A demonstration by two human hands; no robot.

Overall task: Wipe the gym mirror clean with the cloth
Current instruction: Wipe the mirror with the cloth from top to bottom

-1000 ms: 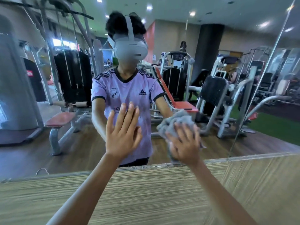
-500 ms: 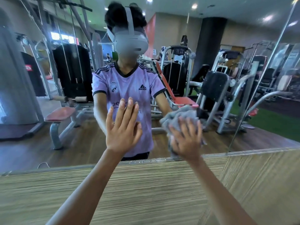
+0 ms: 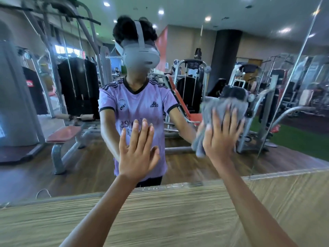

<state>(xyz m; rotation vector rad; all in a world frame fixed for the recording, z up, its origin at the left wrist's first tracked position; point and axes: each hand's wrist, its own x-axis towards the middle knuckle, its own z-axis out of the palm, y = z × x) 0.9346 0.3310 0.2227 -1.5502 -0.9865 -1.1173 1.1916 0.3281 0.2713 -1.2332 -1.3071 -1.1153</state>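
1. Cloth [image 3: 220,107]: grey and bunched, it sits flat against the mirror [image 3: 85,168], right of centre, at about the height of your reflected chest. One end hangs down past the heel of your palm.
2. Your right hand [image 3: 220,138] presses the cloth onto the glass. The fingers [image 3: 229,114] are straight and fanned apart, not curled round the fabric. The cloth shows above the fingertips and on the thumb side.
3. Your left hand [image 3: 137,154] lies with its palm to the glass, left of the cloth and well apart from it. Its fingers are straight and nearly together, the thumb is out to the side, and it holds nothing.
4. The mirror shows you in a purple shirt [image 3: 135,107] and a grey headset [image 3: 140,56], with a red bench [image 3: 64,133] and weight machines behind you.
5. A striped wooden panel [image 3: 160,216] runs along below the mirror's lower edge, and both your forearms cross it.
6. A slanted seam [image 3: 292,82] divides the glass at the right, beyond the cloth.
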